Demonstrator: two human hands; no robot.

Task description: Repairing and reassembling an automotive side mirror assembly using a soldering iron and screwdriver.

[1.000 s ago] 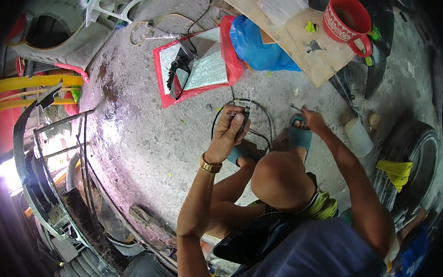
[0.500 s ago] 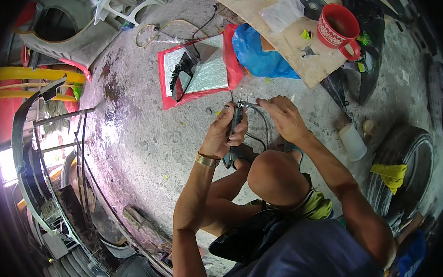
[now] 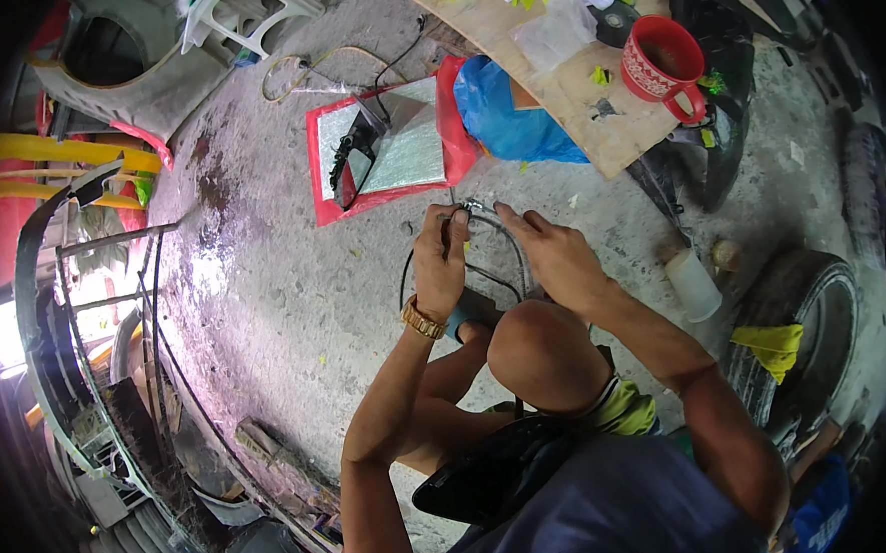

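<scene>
My left hand (image 3: 440, 252), wearing a gold-coloured watch (image 3: 423, 319), is closed around a dark, slim corded tool. The tool's body is mostly hidden behind the fingers; a small metal end (image 3: 468, 207) shows past the fingertips. A black cable (image 3: 521, 262) loops below it. On the other side, my right hand (image 3: 559, 254) is closed, thumb and forefinger on a small slim metal tool (image 3: 486, 210) whose tip meets that metal end. Its exact kind is too small to make out. Just ahead lies a silver sheet (image 3: 411, 148) with red edging, bearing a black bracket-like part (image 3: 355, 161).
A wooden board (image 3: 596, 133) at the upper right carries a red patterned mug (image 3: 650, 73). Beside it is a blue plastic bag (image 3: 515, 117). A tyre (image 3: 806, 278) with a yellow cloth (image 3: 775, 349) and a whitish container (image 3: 692, 283) stand right. Car panels (image 3: 38, 298) crowd the left.
My left hand has turned so its back faces up, covering the tool's dark body. The right hand has shifted slightly left and lower, its forefinger more extended. The view has moved slightly.
</scene>
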